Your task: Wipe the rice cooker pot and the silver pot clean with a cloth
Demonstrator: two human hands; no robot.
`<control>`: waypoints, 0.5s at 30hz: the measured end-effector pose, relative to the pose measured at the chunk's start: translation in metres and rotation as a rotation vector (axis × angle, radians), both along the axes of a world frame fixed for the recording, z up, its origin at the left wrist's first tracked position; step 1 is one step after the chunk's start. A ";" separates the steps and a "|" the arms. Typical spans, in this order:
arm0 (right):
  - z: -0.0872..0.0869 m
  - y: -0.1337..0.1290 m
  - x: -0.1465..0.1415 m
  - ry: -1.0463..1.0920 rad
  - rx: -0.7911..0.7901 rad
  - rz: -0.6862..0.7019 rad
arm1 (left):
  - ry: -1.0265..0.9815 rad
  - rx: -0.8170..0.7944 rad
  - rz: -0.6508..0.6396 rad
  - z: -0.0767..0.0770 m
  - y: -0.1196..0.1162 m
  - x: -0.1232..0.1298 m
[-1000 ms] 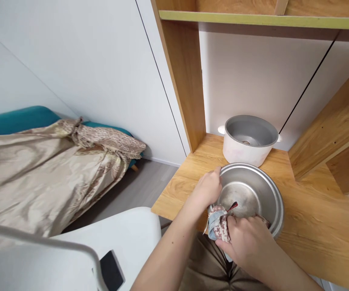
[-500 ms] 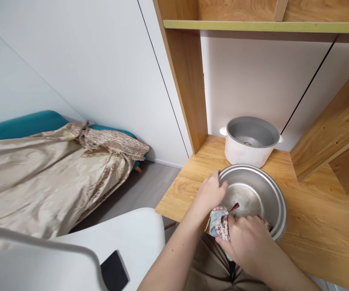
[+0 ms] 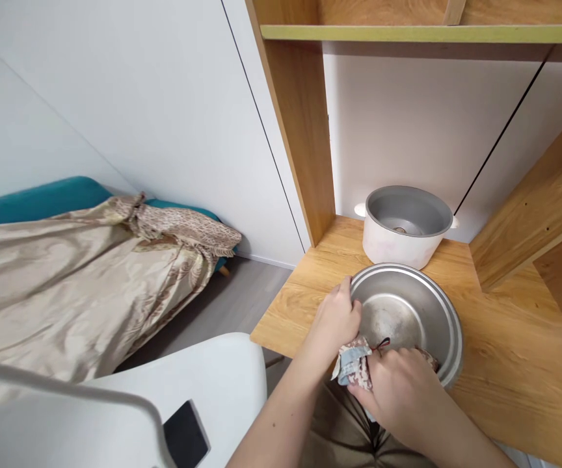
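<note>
A round metal pot (image 3: 437,305), silver-grey inside with a ridged rim, stands upright on the wooden desk near its front edge. My left hand (image 3: 339,315) grips the pot's left rim, thumb on the inner side and fingers outside. Bunched in my right hand (image 3: 398,387) is a patterned cloth (image 3: 354,364), brown and white with a pale blue part and a small dark red loop. The right hand is at the pot's near side, pressing the cloth over the rim; part of the cloth shows inside the pot, and its middle is hidden under my fingers.
Behind the pot stands a white rice cooker body (image 3: 398,247) with a grey inside. Wooden shelving (image 3: 300,130) rises around the desk (image 3: 291,299). At left are a white chair (image 3: 213,377) with a dark flat object (image 3: 186,435) and a sofa under a beige cover (image 3: 90,279).
The cloth's loose end and its dark red loop have shifted slightly. Both hands stay almost in place, the left still on the rim. The view has moved a little.
</note>
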State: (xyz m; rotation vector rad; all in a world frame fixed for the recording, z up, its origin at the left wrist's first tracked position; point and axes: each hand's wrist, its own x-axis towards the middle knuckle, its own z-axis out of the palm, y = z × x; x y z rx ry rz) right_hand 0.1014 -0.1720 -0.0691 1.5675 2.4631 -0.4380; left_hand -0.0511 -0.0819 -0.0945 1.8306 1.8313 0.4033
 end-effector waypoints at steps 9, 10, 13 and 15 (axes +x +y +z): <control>0.004 0.000 0.002 -0.019 -0.055 -0.017 | 0.040 -0.011 -0.023 0.003 0.004 -0.001; 0.004 0.000 0.003 -0.016 -0.055 -0.014 | 0.042 -0.014 -0.023 0.003 0.004 -0.001; 0.003 0.000 0.007 -0.008 -0.039 -0.008 | 0.046 -0.017 -0.020 0.006 0.003 -0.001; 0.001 -0.001 0.007 0.002 -0.020 -0.009 | 0.050 -0.015 -0.011 0.008 0.003 0.000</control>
